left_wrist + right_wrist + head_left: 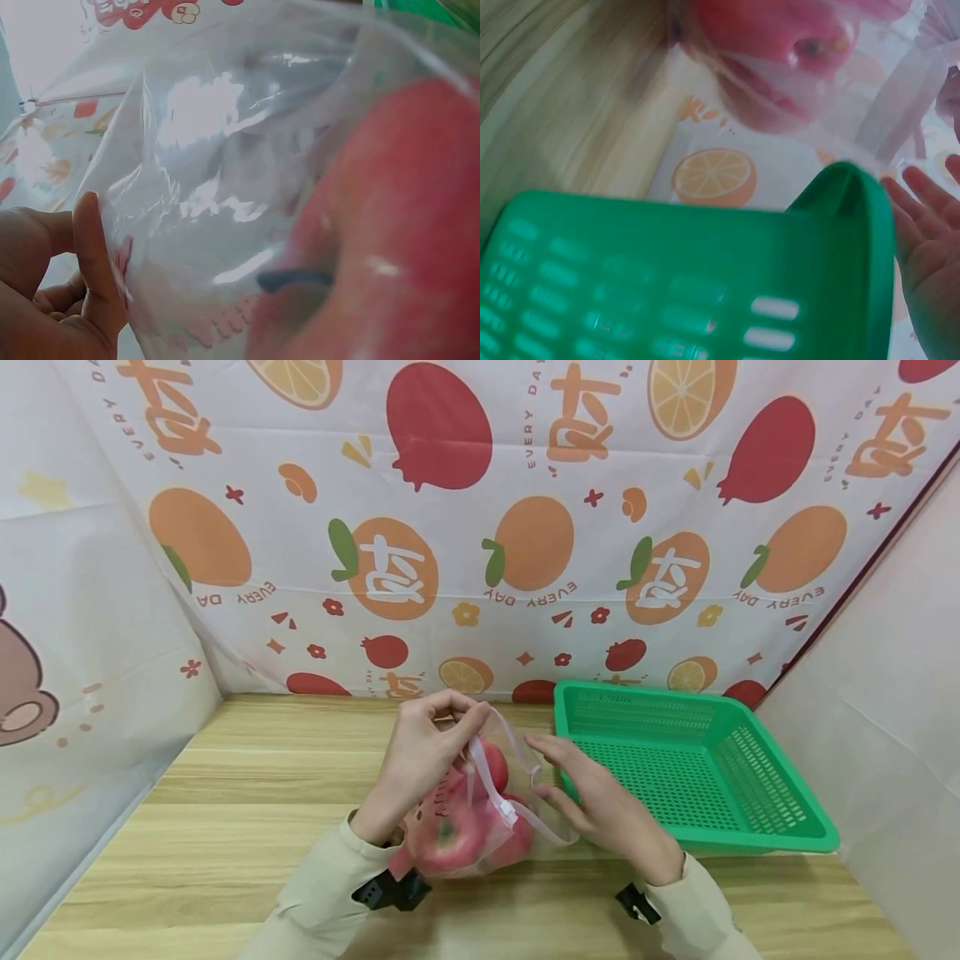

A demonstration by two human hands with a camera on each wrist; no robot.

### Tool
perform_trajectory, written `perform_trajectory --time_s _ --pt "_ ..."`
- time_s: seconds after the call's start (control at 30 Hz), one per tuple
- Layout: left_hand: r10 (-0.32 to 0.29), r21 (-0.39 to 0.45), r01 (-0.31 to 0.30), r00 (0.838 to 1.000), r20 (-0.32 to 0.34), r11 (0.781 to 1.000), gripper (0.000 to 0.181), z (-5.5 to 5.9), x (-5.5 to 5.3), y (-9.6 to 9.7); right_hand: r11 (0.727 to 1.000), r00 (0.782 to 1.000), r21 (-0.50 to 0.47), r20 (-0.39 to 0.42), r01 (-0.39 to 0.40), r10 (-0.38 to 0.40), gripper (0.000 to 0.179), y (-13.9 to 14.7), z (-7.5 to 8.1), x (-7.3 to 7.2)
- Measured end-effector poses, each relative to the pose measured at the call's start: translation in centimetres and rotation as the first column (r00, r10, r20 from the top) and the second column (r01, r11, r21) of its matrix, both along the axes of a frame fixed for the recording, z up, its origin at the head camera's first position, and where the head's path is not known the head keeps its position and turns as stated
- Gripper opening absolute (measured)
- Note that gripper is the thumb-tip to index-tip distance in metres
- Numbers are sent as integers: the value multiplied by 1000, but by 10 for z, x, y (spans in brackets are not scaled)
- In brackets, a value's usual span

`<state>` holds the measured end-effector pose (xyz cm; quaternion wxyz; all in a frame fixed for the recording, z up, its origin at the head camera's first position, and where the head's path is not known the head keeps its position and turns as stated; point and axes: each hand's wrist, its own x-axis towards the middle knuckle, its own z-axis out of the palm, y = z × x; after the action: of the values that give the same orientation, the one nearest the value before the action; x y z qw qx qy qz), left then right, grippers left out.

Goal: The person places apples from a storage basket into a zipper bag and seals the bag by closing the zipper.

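Hazily, apples (453, 845) show through the clear bag (508, 812) the left hand (422, 742) pinches.

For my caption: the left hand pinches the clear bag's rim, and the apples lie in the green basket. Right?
No: the head view shows the apples inside the clear bag, not the green basket; the left hand does pinch the bag's rim.

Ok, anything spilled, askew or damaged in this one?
Nothing stands out. The red apples I can see are inside the clear slider bag, whose rim the left hand pinches, and the green plastic basket sits upright beside it. No spill or damage shows.
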<state>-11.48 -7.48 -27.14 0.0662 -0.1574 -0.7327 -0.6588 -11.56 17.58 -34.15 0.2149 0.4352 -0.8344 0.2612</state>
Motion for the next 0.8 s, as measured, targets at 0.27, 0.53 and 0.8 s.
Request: perform_trajectory --time_s 0.27,0.53,0.8 --pt "-9 -19 9 1000 -8 1000 16 0 0 -3 999 999 -24 -37 -25 24 36 11 -5 -6" --pt "-22 -21 22 1000 -3 1000 17 -2 0 -7 997 994 -35 -96 -65 61 43 8 -9 -10" --pt "-24 -21 25 1000 9 999 20 -2 0 -10 987 974 -122 -210 -109 81 20 2 -9 -12"
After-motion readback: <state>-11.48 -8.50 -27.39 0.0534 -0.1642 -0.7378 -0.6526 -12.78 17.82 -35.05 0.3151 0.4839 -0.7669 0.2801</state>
